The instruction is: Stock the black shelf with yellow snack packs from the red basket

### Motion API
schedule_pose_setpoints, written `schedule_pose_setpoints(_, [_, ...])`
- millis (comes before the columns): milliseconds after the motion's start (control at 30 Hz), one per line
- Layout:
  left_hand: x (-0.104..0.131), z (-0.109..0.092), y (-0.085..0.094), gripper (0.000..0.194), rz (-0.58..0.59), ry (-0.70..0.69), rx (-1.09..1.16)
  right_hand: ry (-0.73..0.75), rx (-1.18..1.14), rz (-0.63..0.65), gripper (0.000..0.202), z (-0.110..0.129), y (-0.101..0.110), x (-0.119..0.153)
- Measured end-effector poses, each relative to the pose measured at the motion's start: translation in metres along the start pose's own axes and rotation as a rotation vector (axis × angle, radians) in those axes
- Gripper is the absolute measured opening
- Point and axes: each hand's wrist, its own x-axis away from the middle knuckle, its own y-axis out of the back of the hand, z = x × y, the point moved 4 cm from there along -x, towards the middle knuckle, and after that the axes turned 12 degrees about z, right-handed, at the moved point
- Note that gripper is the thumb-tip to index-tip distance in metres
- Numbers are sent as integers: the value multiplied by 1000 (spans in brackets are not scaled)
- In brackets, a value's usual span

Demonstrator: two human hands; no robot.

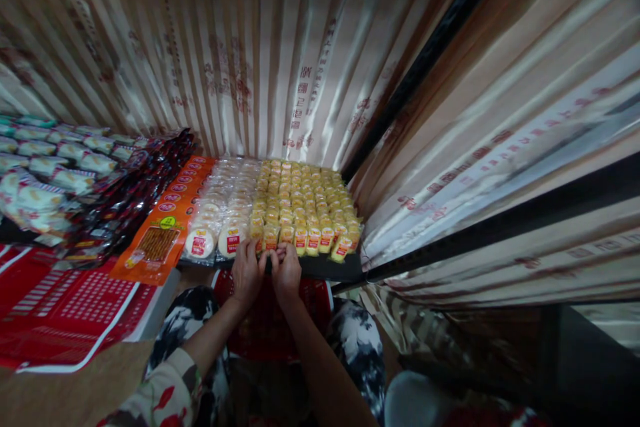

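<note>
Rows of small yellow-wrapped snack packets (299, 203) stand on a dark low shelf (325, 268). At their front edge, my left hand (246, 275) has its fingers closed against the lower part of the front row, left of centre. Close beside it, my right hand (286, 275) is curled with the fingertips pinched just below the front packets. What lies between its fingertips is too small to make out. One front packet (341, 249) at the right end leans out of line. Left of the yellow rows are clear-wrapped round white biscuits (233, 240) with red labels.
An orange snack bag (160, 240) lies left of the biscuits, beside dark glossy packets (117, 207) and pale pouches (37, 180). A red basket (65, 307) is at lower left; another red container (320, 300) sits below my hands. Printed sheeting (280, 47) and a black post (425, 67) border the shelf.
</note>
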Motion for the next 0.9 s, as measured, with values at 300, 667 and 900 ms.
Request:
schedule_pose_setpoints(300, [4,2,-2,29,-55,-116,-22,50,-115,62,15,-8,0,6])
schedule_pose_setpoints(667, [3,-9,-10,37,-50,-242,-95,149,-46,-26,25,-6,11,16])
schedule_pose_setpoints(900, [-7,-21,-14,47,-79,-292,-321,231,293,-338,37,-11,45,15])
